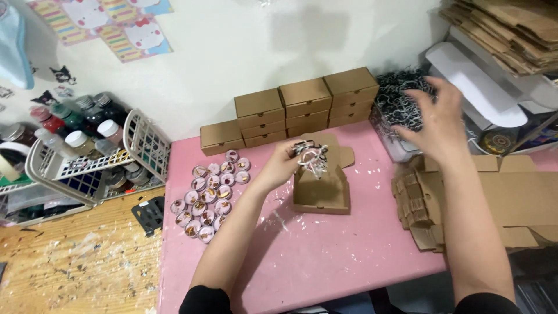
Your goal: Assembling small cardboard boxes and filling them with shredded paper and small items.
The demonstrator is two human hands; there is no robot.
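Cardboard, flat and brown, lies nearest us at the right edge of the frame: a ragged stack of unfolded box blanks [418,212] on the smooth pink table [325,256]. At the centre we see an open box [321,189] of the same matte card, lid tipped back. Our left hand [279,166] hovers over it, fingertips pinched together on a tangle of black and white paper shreds [309,156], which hangs just above the box's back wall. To the left of the box lie small round tins [209,195] with glossy lids, roughly twenty in a loose cluster; we cannot count them exactly. Our right hand [436,119], in the upper right, has its fingers spread apart and holds nothing, just beside a clear tub heaped with more shreds [401,96]. Farthest back, against the white wall, stand ten closed boxes [305,107]: one alone, then three stacks of three.
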